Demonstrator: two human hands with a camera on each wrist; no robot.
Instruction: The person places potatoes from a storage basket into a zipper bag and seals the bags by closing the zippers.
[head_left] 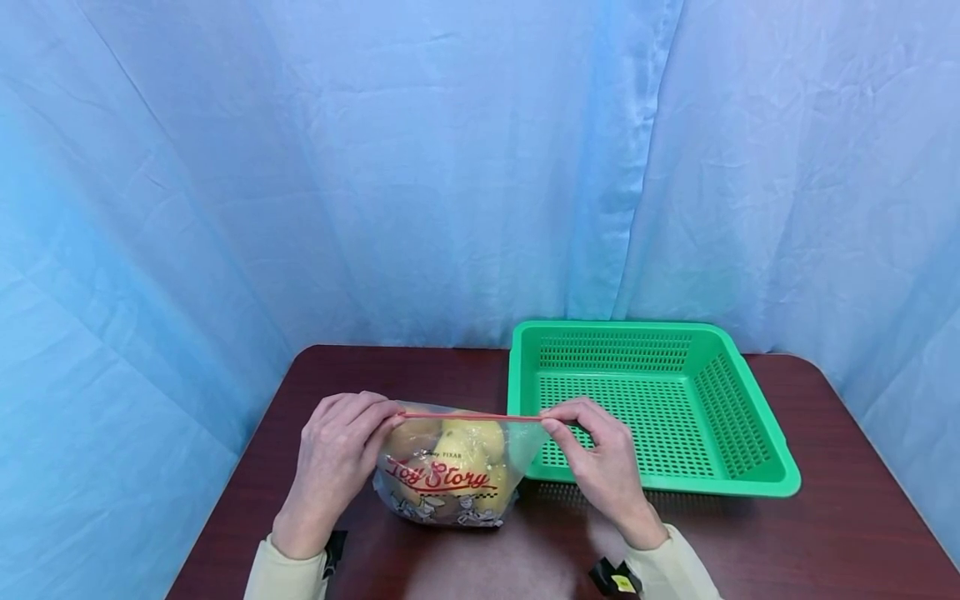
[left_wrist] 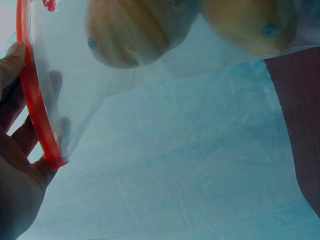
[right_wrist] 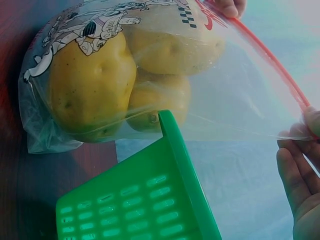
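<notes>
A clear zip bag (head_left: 446, 483) printed "Toy Story" stands on the table, its red zip strip (head_left: 472, 416) along the top. Inside are several rounded yellow and tan fruits (right_wrist: 92, 90), some looking like pears; their exact kind is hard to tell through the plastic. My left hand (head_left: 337, 454) pinches the strip's left end between thumb and fingers. At the opposite end, my right hand (head_left: 600, 454) pinches the strip's right corner. The strip is stretched straight between both hands. In the left wrist view, the left thumb lies on the strip and the fingers are behind it.
A green plastic basket (head_left: 765, 417) with slotted walls stands right of the bag, partly behind my right hand. Under everything is a dark red-brown table (head_left: 832, 517) with rounded corners. Pale blue curtains (head_left: 450, 167) hang behind and at both sides.
</notes>
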